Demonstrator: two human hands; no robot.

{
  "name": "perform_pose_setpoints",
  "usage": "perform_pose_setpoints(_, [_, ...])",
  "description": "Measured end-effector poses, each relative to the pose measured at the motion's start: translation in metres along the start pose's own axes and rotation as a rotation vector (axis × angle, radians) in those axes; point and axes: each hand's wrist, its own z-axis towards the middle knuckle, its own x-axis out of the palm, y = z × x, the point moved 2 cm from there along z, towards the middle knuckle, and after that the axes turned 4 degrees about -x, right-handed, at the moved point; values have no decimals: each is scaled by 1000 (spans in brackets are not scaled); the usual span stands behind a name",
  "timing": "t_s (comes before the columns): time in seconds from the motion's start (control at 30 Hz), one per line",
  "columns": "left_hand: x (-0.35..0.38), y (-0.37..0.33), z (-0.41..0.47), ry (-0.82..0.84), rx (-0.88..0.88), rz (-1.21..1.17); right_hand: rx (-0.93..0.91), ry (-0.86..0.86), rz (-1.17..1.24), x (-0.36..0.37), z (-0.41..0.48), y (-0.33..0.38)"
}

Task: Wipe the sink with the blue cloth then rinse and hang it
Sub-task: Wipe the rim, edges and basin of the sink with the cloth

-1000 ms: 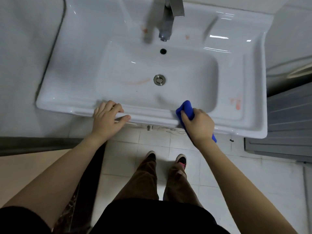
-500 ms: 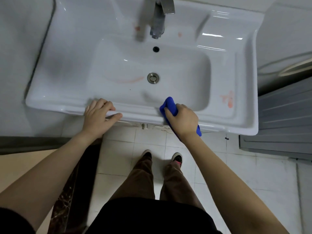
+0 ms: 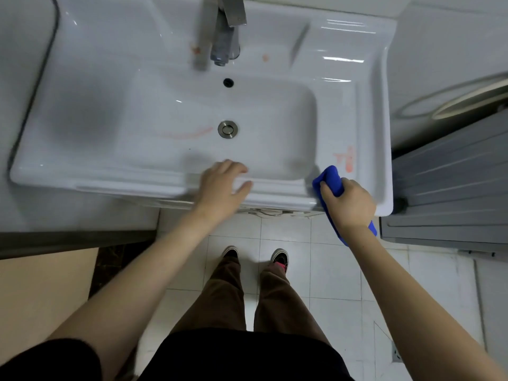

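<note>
The right hand point(image 3: 349, 204) is gripping the blue cloth point(image 3: 331, 180), half hidden under curled fingers, at the front-right rim of the sink point(image 3: 110, 174), while the blurred left hand point(image 3: 220, 185) is resting loose-fingered on its front edge.

sink point(image 3: 110, 176) is showing glossy white ceramic; faucet point(image 3: 224, 42) and drain point(image 3: 227, 129) are reading as dull grey metal; blue cloth point(image 3: 331, 178) is looking soft, matt.

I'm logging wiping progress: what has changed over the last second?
The right hand slid the blue cloth rightward along the front rim of the sink, towards the red marks on its right ledge. The left hand also shifted right along the rim. The cloth stays gripped; the marks remain.
</note>
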Motion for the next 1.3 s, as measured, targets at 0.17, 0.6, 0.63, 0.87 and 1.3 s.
perform_pose_setpoints(0.17, [80,-62,-4,69,116,134,-150,32,-5,-5,4,-16])
perform_pose_setpoints(0.6, [86,-65,-7,-53,-9,77,-317,100,48,-48,38,-92])
perform_pose_setpoints(0.63, [86,-65,-7,-67,-21,75,-300,105,126,-50,30,-98])
perform_pose_setpoints(0.87, [92,-63,-1,-92,-86,57,-415,7,9,-46,117,-89])
perform_pose_setpoints(1.3, [90,-63,-5,-131,-42,55,-309,74,182,-48,48,-106])
